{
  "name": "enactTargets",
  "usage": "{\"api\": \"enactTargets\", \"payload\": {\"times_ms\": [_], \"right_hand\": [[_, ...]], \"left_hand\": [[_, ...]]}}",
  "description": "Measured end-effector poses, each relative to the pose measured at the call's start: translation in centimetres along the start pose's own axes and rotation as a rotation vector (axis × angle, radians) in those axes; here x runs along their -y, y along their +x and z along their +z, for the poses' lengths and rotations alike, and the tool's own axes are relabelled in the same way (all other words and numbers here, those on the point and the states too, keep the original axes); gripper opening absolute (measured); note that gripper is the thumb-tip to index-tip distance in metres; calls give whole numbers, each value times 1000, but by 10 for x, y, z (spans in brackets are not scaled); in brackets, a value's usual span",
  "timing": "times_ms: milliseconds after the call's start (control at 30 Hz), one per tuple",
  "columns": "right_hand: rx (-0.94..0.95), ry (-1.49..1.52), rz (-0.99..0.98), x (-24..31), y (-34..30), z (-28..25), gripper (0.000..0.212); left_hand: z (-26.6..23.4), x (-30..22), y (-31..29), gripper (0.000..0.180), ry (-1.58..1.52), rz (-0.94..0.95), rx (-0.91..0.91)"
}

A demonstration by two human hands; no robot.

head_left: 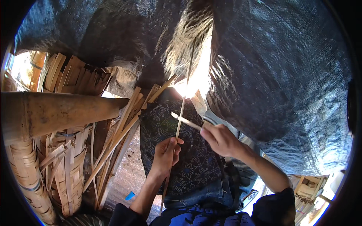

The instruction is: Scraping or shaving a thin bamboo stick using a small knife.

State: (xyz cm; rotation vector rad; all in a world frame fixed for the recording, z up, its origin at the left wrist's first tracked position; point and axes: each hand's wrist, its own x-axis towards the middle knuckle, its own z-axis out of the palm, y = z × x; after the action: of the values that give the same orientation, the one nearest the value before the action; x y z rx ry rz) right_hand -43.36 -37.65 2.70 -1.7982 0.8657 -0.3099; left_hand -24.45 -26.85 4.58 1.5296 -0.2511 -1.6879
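My left hand (165, 156) is closed around a long thin bamboo strip (181, 117), pinching it between thumb and fingers. The strip stands nearly upright over my lap; its lower end runs down past my left wrist, and its top reaches into the bright gap above. In my right hand (220, 139), fingers wrapped round the handle, is a knife (187, 121) with a narrow, pale blade. The blade crosses the strip a little above my left hand. Whether it touches the strip, I cannot tell. A dark patterned cloth (188, 162) covers my lap beneath both hands.
On the left, a thick bamboo pole (68, 113) juts inward above woven bamboo baskets (28, 177). Split bamboo slats (117, 139) lean beside my left arm. Dark plastic sheeting (279, 86) hangs in front and to the right. A blue scrap (130, 195) lies on the floor.
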Motion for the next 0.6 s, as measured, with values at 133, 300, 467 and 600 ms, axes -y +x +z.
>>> {"api": "enactTargets", "payload": {"times_ms": [133,300,467,600], "right_hand": [[84,-299,-123,-11,-7,9,33],[82,-437,-213,-24,3,16,34],[74,-417,-90,-32,31,11,34],[-110,-513,-218,-52,55,8,34]], "left_hand": [[1,4,3,30,6,6,57],[6,5,-3,29,77,50,-35],[7,11,-6,28,46,45,-89],[7,12,-12,28,29,28,-45]]}}
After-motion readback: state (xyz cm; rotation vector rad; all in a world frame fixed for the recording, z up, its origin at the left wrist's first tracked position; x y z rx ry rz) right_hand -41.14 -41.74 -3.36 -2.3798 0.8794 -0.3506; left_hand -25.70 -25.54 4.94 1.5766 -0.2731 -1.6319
